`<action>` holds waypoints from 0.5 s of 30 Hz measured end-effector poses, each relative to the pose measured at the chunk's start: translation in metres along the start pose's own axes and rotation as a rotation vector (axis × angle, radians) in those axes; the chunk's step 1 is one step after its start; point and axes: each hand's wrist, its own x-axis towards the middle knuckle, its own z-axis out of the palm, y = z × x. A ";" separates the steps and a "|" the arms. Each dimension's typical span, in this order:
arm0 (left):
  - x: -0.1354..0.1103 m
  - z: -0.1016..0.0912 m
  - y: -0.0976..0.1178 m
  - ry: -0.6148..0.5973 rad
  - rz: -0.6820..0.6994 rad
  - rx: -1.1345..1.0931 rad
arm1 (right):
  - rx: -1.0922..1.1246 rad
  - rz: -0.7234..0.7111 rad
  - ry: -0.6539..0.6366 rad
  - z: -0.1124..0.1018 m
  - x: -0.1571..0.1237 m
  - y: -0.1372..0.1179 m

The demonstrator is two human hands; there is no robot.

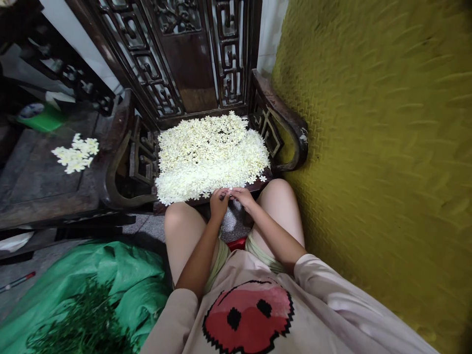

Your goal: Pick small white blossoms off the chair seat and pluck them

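A thick layer of small white flowers covers the seat of a dark carved wooden chair. At the seat's front edge my left hand and my right hand meet, fingertips pinched together. Between them shows a tiny white bit, which looks like a single white flower; the fingers hide most of it. Both hands are closed, just above my knees and close to the nearest flowers in the layer.
On a dark wooden table at left lie a small bunch of white flowers and a green container. A green sack with leafy stems sits on the floor. A yellow textured panel stands along the right.
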 end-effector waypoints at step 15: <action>0.004 0.005 -0.016 0.048 -0.193 -0.217 | -0.086 -0.072 -0.065 0.000 -0.001 0.002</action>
